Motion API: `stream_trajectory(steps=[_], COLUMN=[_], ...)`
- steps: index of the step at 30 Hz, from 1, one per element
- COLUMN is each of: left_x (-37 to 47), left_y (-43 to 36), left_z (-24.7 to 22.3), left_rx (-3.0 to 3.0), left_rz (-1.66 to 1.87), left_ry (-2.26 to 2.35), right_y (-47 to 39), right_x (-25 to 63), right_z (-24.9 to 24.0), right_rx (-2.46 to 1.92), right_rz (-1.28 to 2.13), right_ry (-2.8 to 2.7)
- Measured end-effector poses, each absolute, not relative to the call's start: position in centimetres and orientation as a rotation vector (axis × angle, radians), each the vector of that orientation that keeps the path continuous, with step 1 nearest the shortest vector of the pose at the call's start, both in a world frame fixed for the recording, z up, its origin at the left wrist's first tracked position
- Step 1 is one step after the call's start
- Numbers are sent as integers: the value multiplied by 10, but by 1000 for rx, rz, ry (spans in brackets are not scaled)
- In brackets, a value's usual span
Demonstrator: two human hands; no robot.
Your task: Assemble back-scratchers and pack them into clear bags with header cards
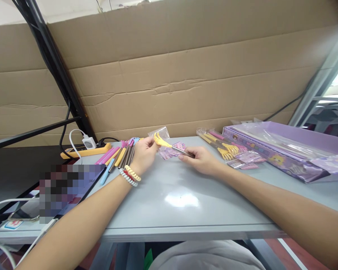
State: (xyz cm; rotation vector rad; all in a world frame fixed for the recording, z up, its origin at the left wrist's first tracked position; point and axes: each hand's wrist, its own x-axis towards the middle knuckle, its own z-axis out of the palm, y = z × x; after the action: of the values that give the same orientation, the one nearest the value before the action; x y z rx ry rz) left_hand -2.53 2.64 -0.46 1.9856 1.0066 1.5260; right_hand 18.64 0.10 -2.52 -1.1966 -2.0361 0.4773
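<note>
A yellow hand-shaped stick [163, 141] with a metal shaft is held above the table between my two hands. My left hand [145, 153] pinches its yellow clawed end, beside a clear plastic bag [160, 132]. Around the dark handle at its other end, the fingers of my right hand [198, 159] are closed. Small pink printed cards [171, 150] lie on the table behind the stick. Left of my left hand, several loose sticks [118, 155] in pink, yellow, blue and brown lie together. Bagged sticks [227, 147] with yellow and pink claws lie right of my right hand.
A purple printed box [276, 155] holding clear plastic stands at the right of the grey table [186, 213]. On the left are a yellow power strip [87, 150] with a white charger [89, 142], cables and a partly blurred screen device [76, 187]. Cardboard [171, 82] stands behind.
</note>
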Motion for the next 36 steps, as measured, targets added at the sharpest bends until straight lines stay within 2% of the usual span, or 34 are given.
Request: stream_trajectory(steps=[12,25,36], left_x=[-25,-25,-27], left_y=[34,31,33], left_z=[-3,0,-6], left_rx=[1561,1581,1755], left_rz=[1619,1638,1462], left_ry=[905,1020,1149], right_y=[4,-1,1], right_x=[192,190,192], right_z=[-26,-16,-21], right_rx=[-1334,-1660,-1593], right_rz=[233,26,71], right_ry=[-2110,-2062,-2111])
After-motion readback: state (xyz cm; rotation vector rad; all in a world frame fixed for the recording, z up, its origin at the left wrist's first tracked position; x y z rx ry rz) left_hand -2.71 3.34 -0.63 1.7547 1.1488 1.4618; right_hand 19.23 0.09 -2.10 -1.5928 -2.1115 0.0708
